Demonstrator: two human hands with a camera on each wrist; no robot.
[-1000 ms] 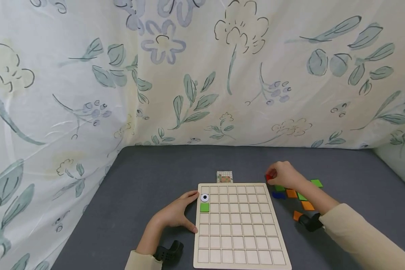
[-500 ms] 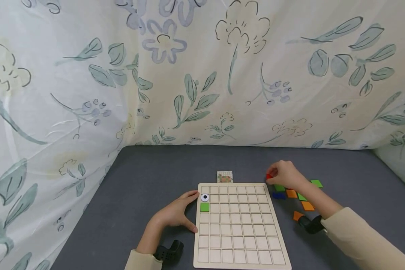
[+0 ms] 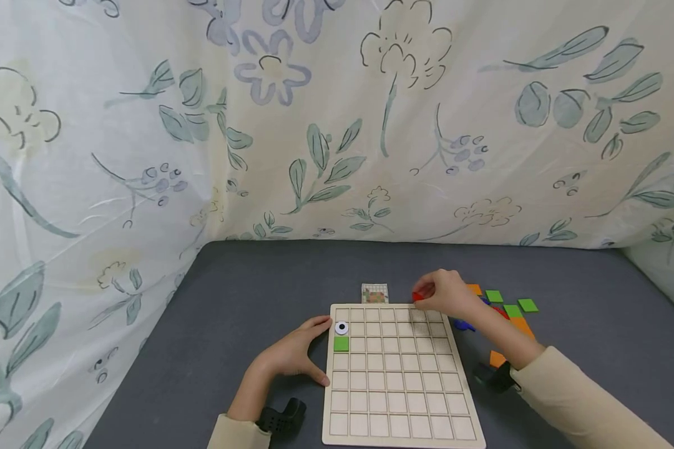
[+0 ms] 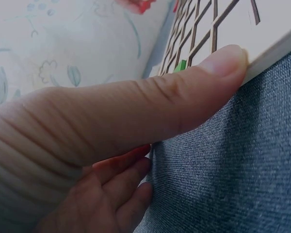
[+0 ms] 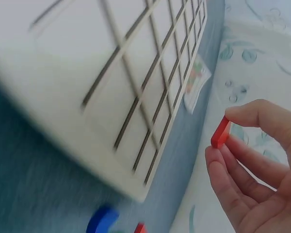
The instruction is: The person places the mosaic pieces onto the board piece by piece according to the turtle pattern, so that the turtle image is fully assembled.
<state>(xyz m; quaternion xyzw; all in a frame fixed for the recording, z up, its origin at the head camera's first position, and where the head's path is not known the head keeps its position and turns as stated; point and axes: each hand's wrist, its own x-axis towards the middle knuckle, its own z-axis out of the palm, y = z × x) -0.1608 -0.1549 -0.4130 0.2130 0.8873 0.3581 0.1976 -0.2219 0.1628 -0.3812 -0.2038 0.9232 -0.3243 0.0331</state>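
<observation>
A pale wooden grid board (image 3: pixel 395 399) lies on the grey cloth surface. In its left column sit a white disc with a black ring (image 3: pixel 341 327) and a green tile (image 3: pixel 341 343) just below it. My left hand (image 3: pixel 294 357) rests against the board's left edge, thumb (image 4: pixel 150 104) pressed on the rim (image 4: pixel 276 51). My right hand (image 3: pixel 446 294) hovers over the board's far right corner and pinches a red tile (image 3: pixel 418 296) (image 5: pixel 220 132) between thumb and fingers. The board (image 5: pixel 106 82) fills the right wrist view, blurred.
Loose orange, green, blue and red tiles (image 3: pixel 505 308) lie scattered right of the board. A small pattern card (image 3: pixel 374 293) rests beyond the board's far edge. Flowered fabric (image 3: pixel 337 118) walls in the back and both sides. Black wrist mounts (image 3: pixel 281 419) sit by both sleeves.
My right hand lifted the red tile away from the tile pile and carried it left, over the board's far right corner. The left hand stayed put.
</observation>
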